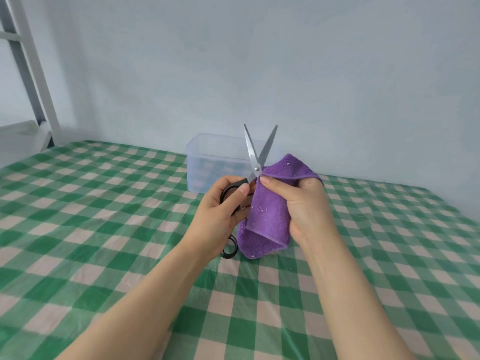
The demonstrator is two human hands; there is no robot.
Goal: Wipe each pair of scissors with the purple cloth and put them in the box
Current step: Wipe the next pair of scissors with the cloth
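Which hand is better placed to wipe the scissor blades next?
Right: the right hand grips the purple cloth beside the blades; the left hand holds the scissors by their black handle.

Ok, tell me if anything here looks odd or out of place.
Nothing is spilled or damaged. Only the scissors stand out: the left hand holds them with blades spread open, tips up, beside the purple cloth gripped by the right hand.

Shiny metal scissors (259,149), fuzzy purple cloth (270,211), translucent plastic box (207,162).
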